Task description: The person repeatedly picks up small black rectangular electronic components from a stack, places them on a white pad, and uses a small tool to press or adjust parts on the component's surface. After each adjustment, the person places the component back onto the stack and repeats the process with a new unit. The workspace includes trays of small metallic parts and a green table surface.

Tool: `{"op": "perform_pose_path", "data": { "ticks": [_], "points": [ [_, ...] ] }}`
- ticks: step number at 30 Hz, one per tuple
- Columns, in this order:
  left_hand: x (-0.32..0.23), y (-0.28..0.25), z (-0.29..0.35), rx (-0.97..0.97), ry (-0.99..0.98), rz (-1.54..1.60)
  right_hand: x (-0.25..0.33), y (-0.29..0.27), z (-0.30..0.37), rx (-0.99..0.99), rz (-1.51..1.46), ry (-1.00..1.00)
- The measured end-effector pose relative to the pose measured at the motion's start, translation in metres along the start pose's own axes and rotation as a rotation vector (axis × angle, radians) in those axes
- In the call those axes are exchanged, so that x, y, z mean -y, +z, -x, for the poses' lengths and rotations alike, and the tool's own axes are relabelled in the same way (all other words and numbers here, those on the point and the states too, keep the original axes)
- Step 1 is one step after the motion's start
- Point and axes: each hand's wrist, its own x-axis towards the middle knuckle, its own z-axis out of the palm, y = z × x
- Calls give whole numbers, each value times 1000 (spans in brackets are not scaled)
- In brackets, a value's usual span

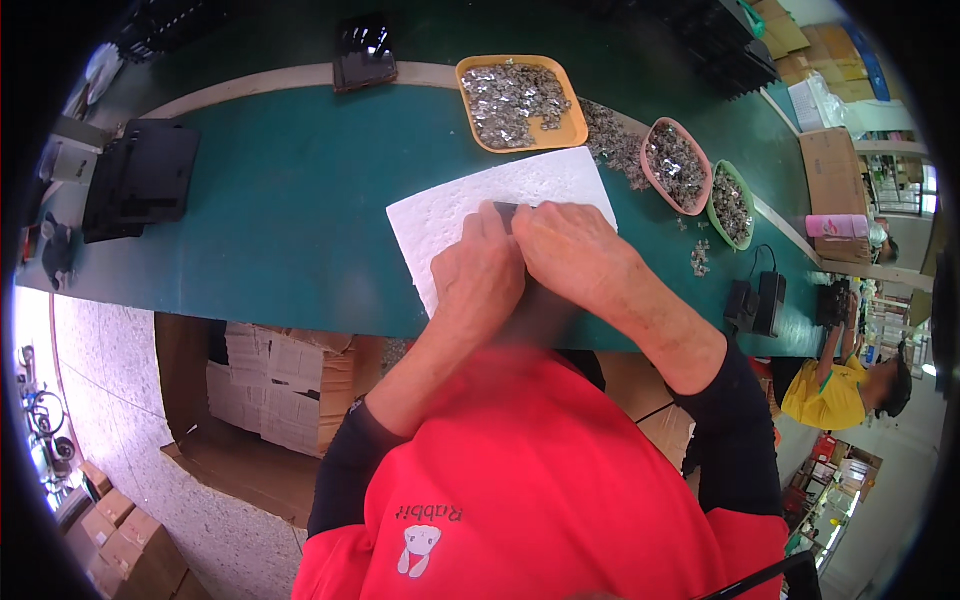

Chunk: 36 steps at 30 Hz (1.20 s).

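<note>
a: what do you have under the hands?

b: i see my left hand (478, 272) and right hand (572, 252) pressed together over a white rectangular foam sheet (455, 208) lying on the green table (290, 200). between their fingertips sits a small dark flat part (505, 211), resting on the sheet. both hands are curled in on it, but i cannot tell which one actually pinches it.

a: and around that?

b: just beyond the sheet there is an orange rectangular plastic tray (578, 128) heaped with small silvery pieces. to its right are a pink oval dish (650, 172) and a green oval dish (716, 218) with the same bits, and some lie loose on the table between them. a black box (363, 52) stands further back.
</note>
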Motion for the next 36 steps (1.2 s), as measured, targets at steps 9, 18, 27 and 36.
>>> {"op": "perform_pose_path", "data": {
  "ticks": [9, 18, 27, 36],
  "points": [
    [2, 4, 2, 57, -188, 72, -23, -2, 4, 55, -91, 46],
    [2, 0, 1, 97, -209, 55, -20, 9, 12, 5, -112, 84],
    [3, 2, 4, 98, -219, 67, -13, 7, 8, -21, -87, 64],
    [3, 5, 1, 87, -190, 53, -9, 11, 3, 27, 23, 44]
  ]
}}
